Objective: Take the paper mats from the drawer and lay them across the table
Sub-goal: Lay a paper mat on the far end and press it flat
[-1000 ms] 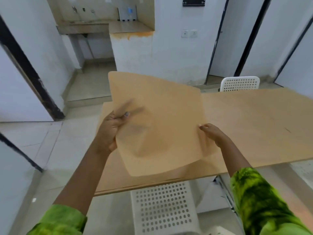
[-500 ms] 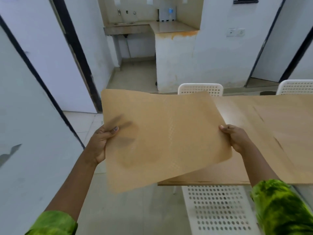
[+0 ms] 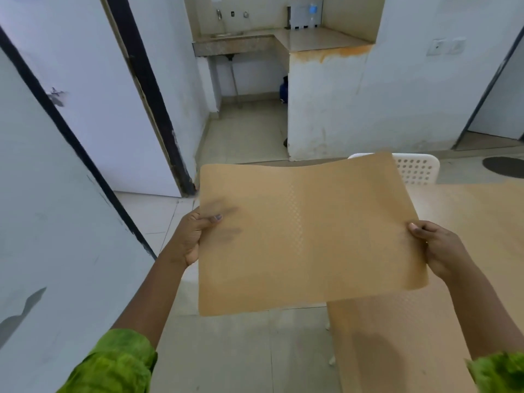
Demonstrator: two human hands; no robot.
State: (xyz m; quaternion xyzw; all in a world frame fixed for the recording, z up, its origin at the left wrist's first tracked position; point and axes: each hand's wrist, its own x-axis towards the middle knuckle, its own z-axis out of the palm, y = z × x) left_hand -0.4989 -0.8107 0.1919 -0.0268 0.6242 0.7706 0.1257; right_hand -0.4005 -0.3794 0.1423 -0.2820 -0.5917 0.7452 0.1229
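Note:
A tan paper mat [image 3: 306, 236] is held up flat in the air in front of me, partly over the left end of the table [image 3: 467, 211]. My left hand [image 3: 188, 239] grips the mat's left edge, its fingers showing as a shadow through the paper. On the mat's right edge my right hand [image 3: 438, 251] pinches it with the thumb on top. The table is tan, the same colour as the mat, and fills the right side of the view. No drawer is in view.
A white perforated chair [image 3: 415, 170] stands behind the table's far edge. A grey door or panel [image 3: 56, 222] is close on my left. Tiled floor [image 3: 235, 350] lies below the mat. A stone counter with a sink [image 3: 235, 42] is at the back.
The view has swung left, so the table has slid to the right side of the frame. The mat, still in both hands, has levelled out and now hangs mostly off the table's left end.

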